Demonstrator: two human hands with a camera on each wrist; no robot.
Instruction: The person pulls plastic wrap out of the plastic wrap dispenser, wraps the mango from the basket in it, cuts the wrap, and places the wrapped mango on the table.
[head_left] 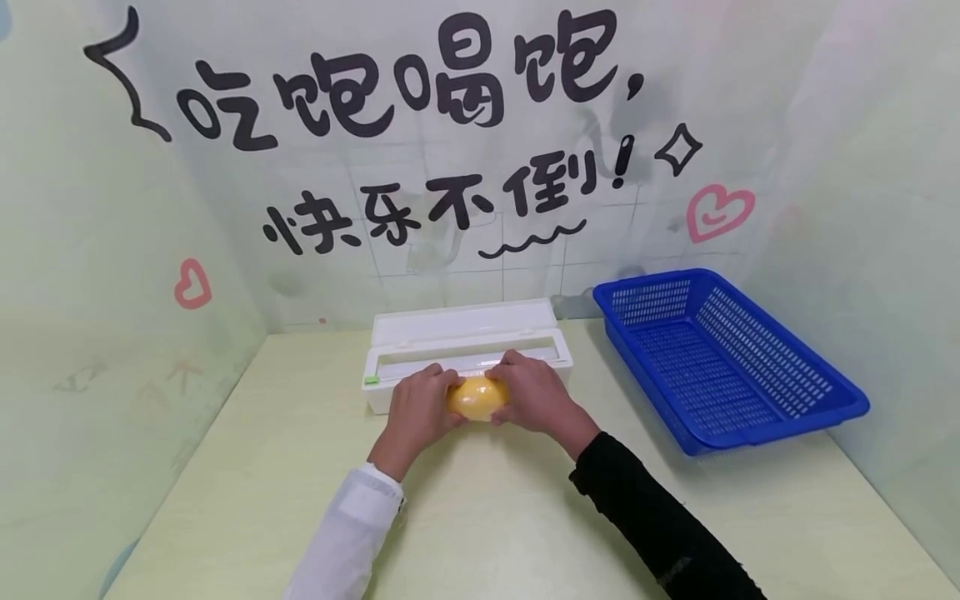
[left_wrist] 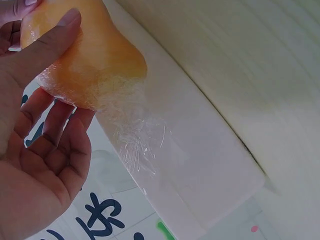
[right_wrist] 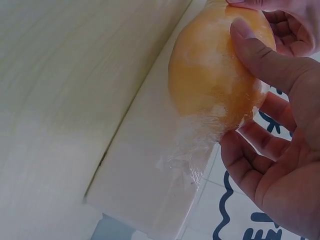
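Observation:
Both hands hold one yellow-orange, pear-shaped fruit (head_left: 478,398) covered in clear cling film. My left hand (head_left: 423,406) grips its left end, thumb on the near side and fingers behind, while my right hand (head_left: 532,392) grips the right end likewise. Loose, wrinkled cling film (left_wrist: 137,140) sticks out past the fruit's end in the left wrist view. A similar bunched film tail (right_wrist: 187,155) shows at the other end in the right wrist view. Right behind the hands, a white cling film box (head_left: 468,342) stands with its lid raised, its front partly hidden by them.
A blue plastic basket (head_left: 757,439) with slotted walls stands at the back right of the pale table (head_left: 480,517). A small green piece (head_left: 371,380) sits on the box's left front corner. Behind everything rises a wall (head_left: 480,192) with large black lettering.

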